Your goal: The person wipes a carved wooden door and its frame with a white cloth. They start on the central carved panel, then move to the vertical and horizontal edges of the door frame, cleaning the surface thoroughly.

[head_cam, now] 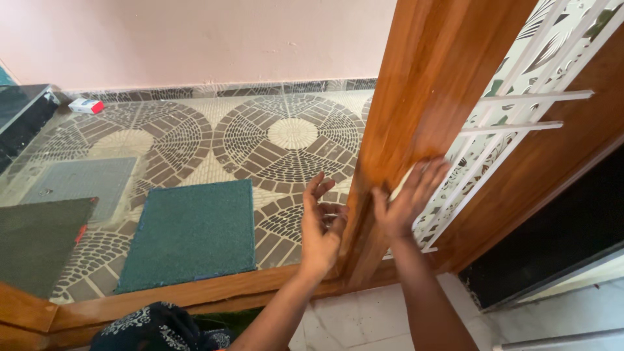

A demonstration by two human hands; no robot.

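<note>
Wooden door frame (416, 97); hands (364, 218), seemingly touching

Both bare forearms reach up and forward from below. The left hand (320, 227) is open, palm turned toward the right, fingers spread and slightly curled. The right hand (408, 198) is blurred, fingers extended upward, palm pressed flat forward.

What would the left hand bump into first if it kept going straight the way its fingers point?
Probably nothing close: the left hand points up and away beside the wooden door frame, toward the patterned floor and pink wall. Depth is hard to judge, so it might brush the frame's edge.
</note>
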